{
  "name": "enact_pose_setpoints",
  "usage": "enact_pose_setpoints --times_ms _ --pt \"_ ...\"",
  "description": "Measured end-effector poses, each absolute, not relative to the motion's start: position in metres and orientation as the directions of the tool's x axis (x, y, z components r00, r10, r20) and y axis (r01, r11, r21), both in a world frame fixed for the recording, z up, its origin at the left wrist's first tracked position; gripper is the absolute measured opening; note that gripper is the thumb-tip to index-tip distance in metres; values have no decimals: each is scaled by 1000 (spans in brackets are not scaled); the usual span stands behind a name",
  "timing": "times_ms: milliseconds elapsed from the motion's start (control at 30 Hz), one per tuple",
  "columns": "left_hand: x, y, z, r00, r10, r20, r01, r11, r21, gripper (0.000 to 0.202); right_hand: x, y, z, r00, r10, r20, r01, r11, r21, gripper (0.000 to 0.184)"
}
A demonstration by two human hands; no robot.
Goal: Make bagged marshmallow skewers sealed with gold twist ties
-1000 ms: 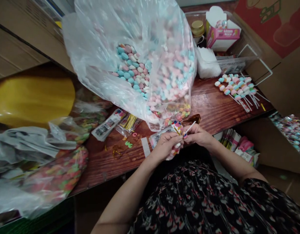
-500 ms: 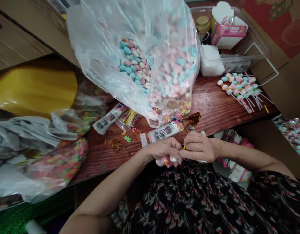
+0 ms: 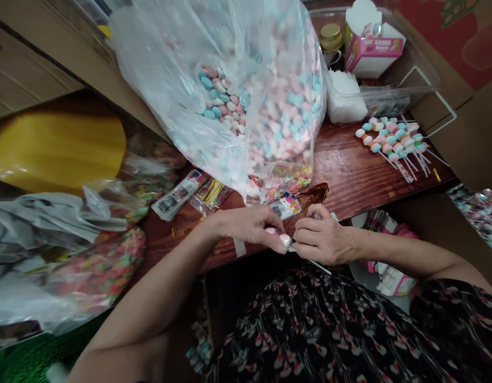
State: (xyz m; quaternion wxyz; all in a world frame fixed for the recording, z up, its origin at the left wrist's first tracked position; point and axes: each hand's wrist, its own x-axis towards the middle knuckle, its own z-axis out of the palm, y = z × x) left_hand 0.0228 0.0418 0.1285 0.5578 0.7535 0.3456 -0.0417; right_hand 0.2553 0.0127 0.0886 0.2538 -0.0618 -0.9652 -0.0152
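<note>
Candies [image 3: 285, 240], pink and white, lie between my two hands at the near edge of the tabletop [image 3: 345, 165], pinched by the thumb and fingers of my left grip [image 3: 252, 226]. To their right, a white stick [image 3: 321, 267] slopes down and rightward toward my body; my right grip [image 3: 324, 239], the nearer to it, is curled about it, the exact contact hidden. Beyond: large clear bag [image 3: 150, 69] containing pastel sweets [image 3: 230, 103]. Upper right: clear tray [image 3: 406, 93] holding a pink-and-white carton [image 3: 376, 50] and gold-lidded jar [image 3: 331, 36]. Lower left: second bag [image 3: 38, 303] with red and green sweets [image 3: 120, 263].
</note>
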Motion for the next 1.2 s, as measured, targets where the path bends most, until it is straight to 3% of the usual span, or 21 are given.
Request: enact_pose_setpoints --times_ms 33,100,167,233,300,367,467,567,633,733,800,867,933,1067,1133,1200 --pt "22 37 141 725 577 -377 614 -291 734 26 256 16 88 -872 140 469 164 986 12 18" --pt "29 17 162 658 747 -95 692 -550 468 24 258 26 86 -865 212 455 242 970 8 18" --pt "43 -12 167 688 713 138 687 -700 193 19 258 39 85 -808 304 504 323 945 -52 19" --pt "58 -32 154 796 585 156 575 -811 107 21 256 49 88 -695 427 579 386 901 -200 21" --pt "66 -32 127 801 595 68 563 -787 252 18 250 49 94 -554 576 601 378 817 -435 22" --pt "64 -16 102 671 741 23 638 -593 490 25 239 41 97 -480 706 520 264 682 -682 21" --pt "51 11 84 380 911 161 488 -345 802 36 223 23 88 -555 741 380 108 516 -849 23" --pt "42 15 89 195 917 349 354 -398 847 26 215 20 73 -603 701 380 97 537 -838 28" --pt "41 6 92 83 925 371 291 -378 879 41 216 26 67 -548 679 488 163 659 -734 28" --pt "41 -12 89 110 989 101 -23 -99 995 53 216 34 68 -473 494 730 343 866 -364 24" --pt "40 -22 87 236 968 -85 -201 135 970 47 213 36 70 -497 359 790 409 900 -152 21" --pt "38 -30 86 267 949 -168 -288 245 926 41 207 36 69 -540 299 787 428 903 -50 19" --pt "35 -36 87 233 955 -182 -313 251 916 38 200 35 65 -572 265 776 418 909 -3 17" --pt "28 -42 88 128 983 -129 -168 149 974 29 189 36 59 -608 262 749 332 941 -59 17" --pt "23 -46 86 41 999 -26 59 23 998 21 184 36 60 -633 355 688 259 934 -244 19" --pt "18 -51 82 7 988 152 374 -144 916 17 180 32 60 -657 525 541 163 800 -578 20"
